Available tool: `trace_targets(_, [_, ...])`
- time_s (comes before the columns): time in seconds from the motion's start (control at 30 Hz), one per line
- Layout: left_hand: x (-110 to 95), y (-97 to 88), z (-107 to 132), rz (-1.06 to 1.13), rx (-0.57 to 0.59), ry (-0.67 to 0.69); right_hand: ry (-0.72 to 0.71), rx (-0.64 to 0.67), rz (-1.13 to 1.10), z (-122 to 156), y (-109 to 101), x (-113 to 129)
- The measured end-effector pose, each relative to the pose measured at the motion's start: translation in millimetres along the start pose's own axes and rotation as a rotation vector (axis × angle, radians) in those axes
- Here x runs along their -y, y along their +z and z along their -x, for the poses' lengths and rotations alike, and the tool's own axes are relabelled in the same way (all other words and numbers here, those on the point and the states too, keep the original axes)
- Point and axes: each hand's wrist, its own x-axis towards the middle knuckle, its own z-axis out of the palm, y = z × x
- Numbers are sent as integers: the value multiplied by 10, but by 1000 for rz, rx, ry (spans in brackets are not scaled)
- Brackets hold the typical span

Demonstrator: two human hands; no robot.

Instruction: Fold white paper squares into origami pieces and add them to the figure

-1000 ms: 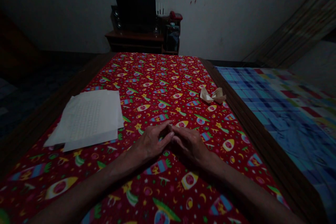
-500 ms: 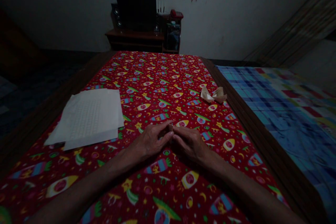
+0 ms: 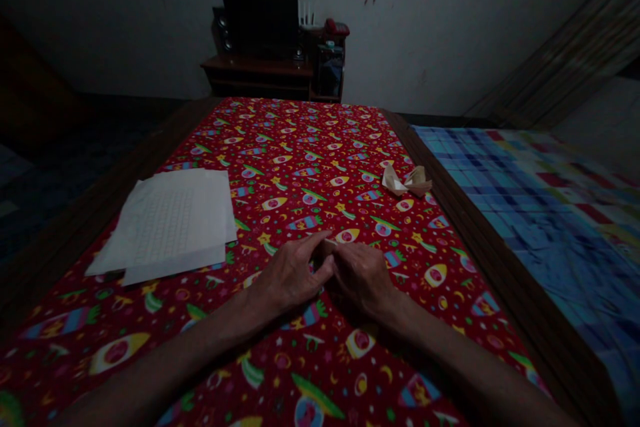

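Left grip (image 3: 294,272) + right grip (image 3: 365,275): small scrap (image 3: 330,245) pinched between, mostly hidden tbh
Sheets (image 3: 175,220): piled left of both
Folded paper (image 3: 419,181): seen beyond right grip

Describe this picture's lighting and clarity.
Head view: dim overall, with the pale paper sheets standing out; head view: the monitor reads almost black; head view: shadow darkens the gap between left hand and right hand, so the small piece there is unclear.
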Motion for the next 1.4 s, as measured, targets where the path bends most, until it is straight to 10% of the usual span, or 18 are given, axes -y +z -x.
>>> trace_targets(0.87, [241,72,-9,-132,85,28,300,219,160,5,4,-31])
trace_targets(1.4, [191,-53,51,-30,-37,188,415,-20,-503,60,60,-165])
